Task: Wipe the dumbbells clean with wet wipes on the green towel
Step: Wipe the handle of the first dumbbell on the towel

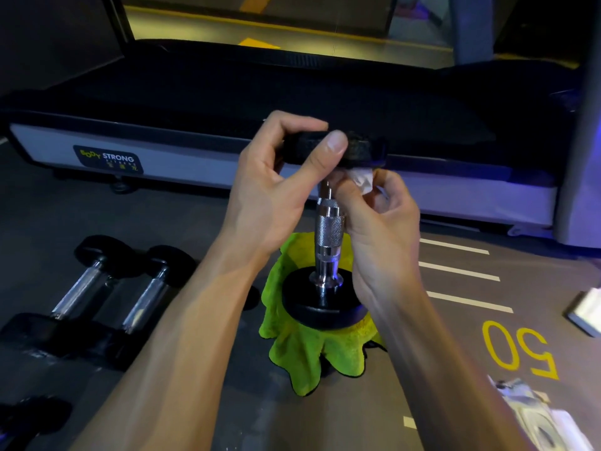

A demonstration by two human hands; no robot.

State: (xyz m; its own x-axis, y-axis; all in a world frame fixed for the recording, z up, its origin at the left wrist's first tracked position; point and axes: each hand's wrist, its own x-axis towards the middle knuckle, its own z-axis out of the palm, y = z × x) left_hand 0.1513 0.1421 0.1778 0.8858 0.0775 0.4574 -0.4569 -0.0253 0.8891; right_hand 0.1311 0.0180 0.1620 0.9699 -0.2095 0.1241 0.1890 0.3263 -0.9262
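Head view: dumbbell (329,236) stands straight up on green towel (312,353). Left hand (276,187) pinches top weight, holds it steady. Right hand (377,219) squeezes wet wipe (363,180) against bar just under top weight. Bar runs down below wipe.

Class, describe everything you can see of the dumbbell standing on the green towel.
The dumbbell stands upright, its lower black disc resting on the crumpled green towel. Its chrome handle is knurled in the middle. The left hand grips the rough black upper disc by its rim; the right hand presses a white wet wipe against the handle just beneath it.
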